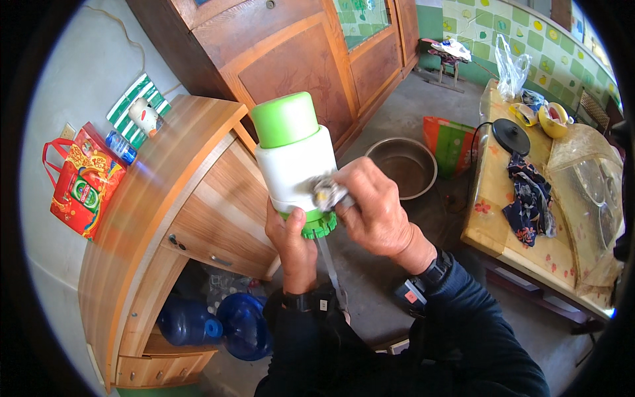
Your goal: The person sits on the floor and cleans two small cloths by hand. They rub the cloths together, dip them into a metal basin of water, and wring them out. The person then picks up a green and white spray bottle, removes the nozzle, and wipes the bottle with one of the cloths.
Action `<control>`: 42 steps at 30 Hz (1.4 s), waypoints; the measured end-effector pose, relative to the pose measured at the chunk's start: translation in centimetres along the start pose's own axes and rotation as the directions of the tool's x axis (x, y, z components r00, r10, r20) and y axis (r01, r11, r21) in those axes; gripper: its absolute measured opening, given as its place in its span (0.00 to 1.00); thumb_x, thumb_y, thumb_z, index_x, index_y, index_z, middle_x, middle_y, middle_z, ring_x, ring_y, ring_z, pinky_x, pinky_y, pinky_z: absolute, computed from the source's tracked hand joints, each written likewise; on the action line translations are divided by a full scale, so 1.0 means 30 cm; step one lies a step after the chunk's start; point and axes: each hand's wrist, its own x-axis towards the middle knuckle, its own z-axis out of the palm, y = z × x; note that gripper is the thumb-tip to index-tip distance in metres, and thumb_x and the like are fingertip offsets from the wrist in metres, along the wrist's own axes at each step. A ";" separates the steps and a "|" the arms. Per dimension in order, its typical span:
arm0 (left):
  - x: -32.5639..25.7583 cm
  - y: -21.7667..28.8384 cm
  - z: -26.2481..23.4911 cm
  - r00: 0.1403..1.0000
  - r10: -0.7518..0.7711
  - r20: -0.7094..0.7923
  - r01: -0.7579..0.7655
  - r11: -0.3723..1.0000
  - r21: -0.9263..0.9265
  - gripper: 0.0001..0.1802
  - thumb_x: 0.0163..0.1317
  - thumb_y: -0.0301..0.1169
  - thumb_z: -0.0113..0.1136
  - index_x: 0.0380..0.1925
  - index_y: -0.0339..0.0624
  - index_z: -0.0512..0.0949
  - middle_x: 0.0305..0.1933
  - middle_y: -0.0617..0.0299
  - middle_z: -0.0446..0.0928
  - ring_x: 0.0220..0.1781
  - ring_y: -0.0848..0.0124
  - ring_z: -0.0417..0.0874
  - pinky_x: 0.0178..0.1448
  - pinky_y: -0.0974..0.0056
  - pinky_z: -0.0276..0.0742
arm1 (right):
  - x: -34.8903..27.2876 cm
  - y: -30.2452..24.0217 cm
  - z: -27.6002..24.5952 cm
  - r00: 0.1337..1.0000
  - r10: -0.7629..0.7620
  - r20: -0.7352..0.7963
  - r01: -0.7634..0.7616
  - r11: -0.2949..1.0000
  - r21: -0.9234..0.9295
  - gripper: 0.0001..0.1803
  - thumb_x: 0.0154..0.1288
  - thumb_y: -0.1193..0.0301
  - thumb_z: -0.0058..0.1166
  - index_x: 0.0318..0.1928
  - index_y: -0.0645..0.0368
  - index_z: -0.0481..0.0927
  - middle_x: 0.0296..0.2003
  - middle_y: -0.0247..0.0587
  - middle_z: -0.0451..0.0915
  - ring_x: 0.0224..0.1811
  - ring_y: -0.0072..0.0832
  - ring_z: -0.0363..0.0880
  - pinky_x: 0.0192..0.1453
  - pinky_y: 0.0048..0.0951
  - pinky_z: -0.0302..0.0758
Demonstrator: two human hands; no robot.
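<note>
Pump held in two hands above the floor

Hands meet on one white water pump (296,162) with a green cap. Left hand (296,248) has its fingers clenched round the pump's green ribbed collar from below; right hand (374,208) presses a small grey rag (329,194) against the pump's side, fingers grasping it. One clear tube (329,261) hangs under the pump. Two blue water jugs (218,324) lie under the wooden cabinet (152,218). One steel basin (401,165) sits on the floor, seemingly empty. One red bag (84,182) leans against the wall.
</note>
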 end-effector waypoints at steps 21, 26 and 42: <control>-0.024 0.040 -0.012 0.964 -0.243 0.105 0.259 0.949 -0.179 0.55 0.73 0.70 0.65 0.83 0.37 0.65 0.79 0.54 0.74 0.78 0.58 0.76 0.81 0.48 0.73 | -0.004 0.120 0.026 0.708 0.666 0.236 -0.521 0.267 0.811 0.12 0.79 0.77 0.62 0.57 0.68 0.87 0.43 0.34 0.90 0.42 0.19 0.85 0.49 0.26 0.83; -0.004 0.045 -0.059 0.967 -0.232 0.102 0.233 0.973 0.009 0.67 0.63 0.76 0.71 0.86 0.36 0.60 0.82 0.47 0.68 0.79 0.51 0.74 0.80 0.41 0.76 | 0.003 0.113 0.006 0.739 0.629 0.239 -0.507 0.286 0.813 0.12 0.78 0.77 0.64 0.57 0.68 0.87 0.45 0.35 0.91 0.43 0.20 0.86 0.50 0.26 0.83; 0.010 0.036 -0.053 0.981 -0.193 -0.015 0.191 0.979 -0.070 0.61 0.69 0.69 0.68 0.84 0.33 0.60 0.77 0.41 0.73 0.72 0.45 0.82 0.69 0.37 0.87 | -0.011 0.106 0.025 0.781 0.591 0.202 -0.542 0.480 0.690 0.12 0.77 0.76 0.66 0.56 0.68 0.89 0.43 0.36 0.91 0.43 0.21 0.87 0.51 0.27 0.85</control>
